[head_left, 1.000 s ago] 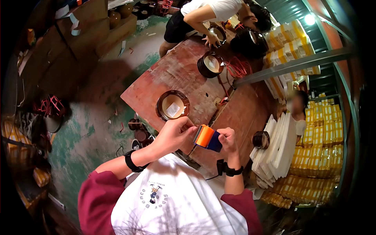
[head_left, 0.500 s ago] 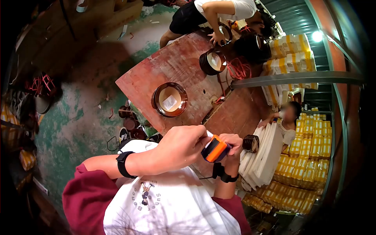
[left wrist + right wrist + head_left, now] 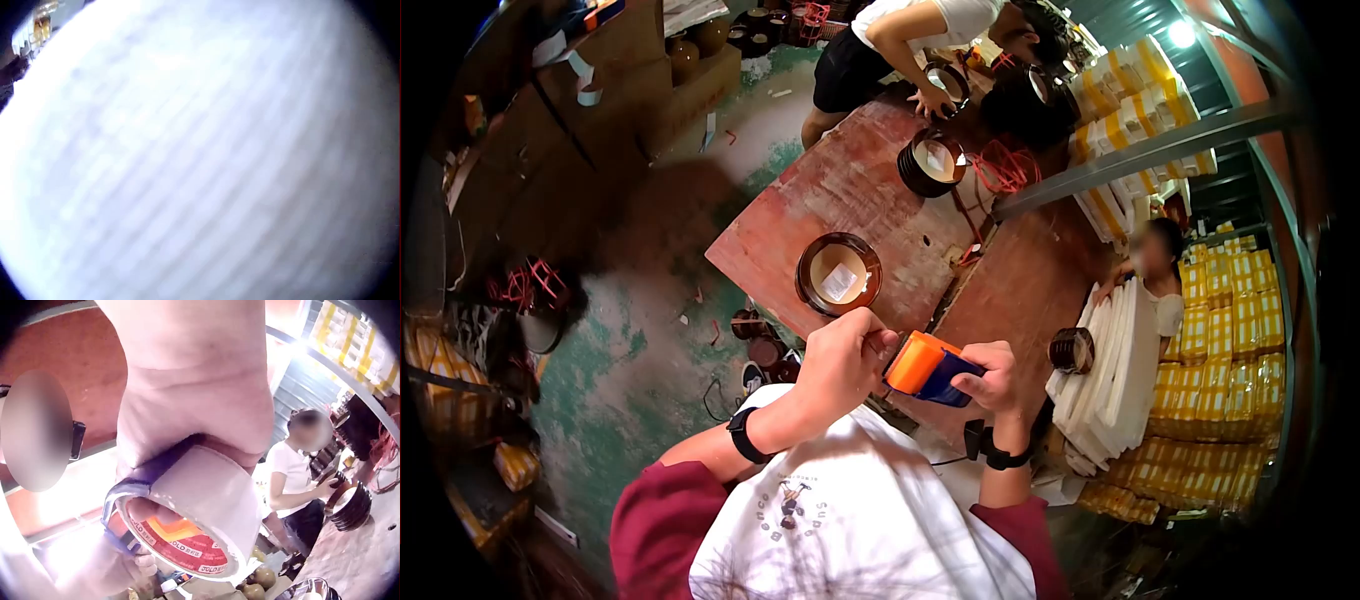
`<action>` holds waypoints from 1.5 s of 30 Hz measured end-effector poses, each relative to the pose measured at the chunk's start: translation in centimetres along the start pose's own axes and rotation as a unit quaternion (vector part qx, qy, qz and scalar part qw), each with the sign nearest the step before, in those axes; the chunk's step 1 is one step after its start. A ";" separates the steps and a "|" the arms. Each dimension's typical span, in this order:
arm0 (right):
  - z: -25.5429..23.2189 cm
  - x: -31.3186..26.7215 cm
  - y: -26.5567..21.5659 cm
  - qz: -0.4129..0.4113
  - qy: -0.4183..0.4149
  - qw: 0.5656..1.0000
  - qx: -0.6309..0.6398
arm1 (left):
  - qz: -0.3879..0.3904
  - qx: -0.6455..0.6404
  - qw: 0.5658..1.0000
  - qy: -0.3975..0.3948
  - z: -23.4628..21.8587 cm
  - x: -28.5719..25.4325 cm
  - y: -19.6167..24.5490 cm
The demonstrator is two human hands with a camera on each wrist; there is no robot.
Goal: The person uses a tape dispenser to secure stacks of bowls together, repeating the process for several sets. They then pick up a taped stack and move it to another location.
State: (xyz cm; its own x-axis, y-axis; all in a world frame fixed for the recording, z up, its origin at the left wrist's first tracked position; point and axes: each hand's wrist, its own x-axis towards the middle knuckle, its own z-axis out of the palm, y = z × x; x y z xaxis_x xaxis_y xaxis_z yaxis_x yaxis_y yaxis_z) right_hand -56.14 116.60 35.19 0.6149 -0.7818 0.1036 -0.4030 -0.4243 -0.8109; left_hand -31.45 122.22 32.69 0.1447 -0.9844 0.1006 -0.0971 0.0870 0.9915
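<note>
My right hand grips a blue and orange tape dispenser over the near edge of the table. In the right wrist view, its wide tape roll shows a red printed core. My left hand is at the dispenser's orange front end, its fingers curled and the thumb against the index finger. I cannot tell whether a tape end is pinched there. Just beyond the left hand, a brown glazed bowl stands on the table, a white paper slip inside. White ribbed fabric fills the left wrist view.
A stack of brown bowls stands farther back on the reddish table. Another person leans over the far end, hands at more bowls. At right, a person sits behind white foam boards. A metal beam crosses the right side.
The dispenser has turned from showing its dark front end to lying sideways with its orange part up. Both hands stay at it. The head view has swung away and back.
</note>
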 end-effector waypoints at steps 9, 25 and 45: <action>-0.6 -0.8 -1.1 0.083 0.011 0.996 -0.027 | 0.067 0.095 0.992 0.042 -1.6 2.4 -2.6; -5.3 2.4 0.1 0.282 -0.068 0.954 0.071 | -0.042 0.150 0.986 0.066 -12.5 13.0 -13.1; -1.7 10.4 -3.5 0.355 -0.103 0.923 -0.107 | -0.164 0.168 0.965 0.115 -13.8 15.4 -33.7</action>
State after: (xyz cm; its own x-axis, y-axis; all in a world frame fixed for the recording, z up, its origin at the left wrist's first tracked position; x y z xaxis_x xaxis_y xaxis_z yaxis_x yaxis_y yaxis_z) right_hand -49.49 109.19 40.13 0.2515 -0.8032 -0.5401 -0.8646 0.0643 -0.4983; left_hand -12.38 106.19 2.00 0.4330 -0.8869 -0.1607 -0.3176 -0.3170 0.8937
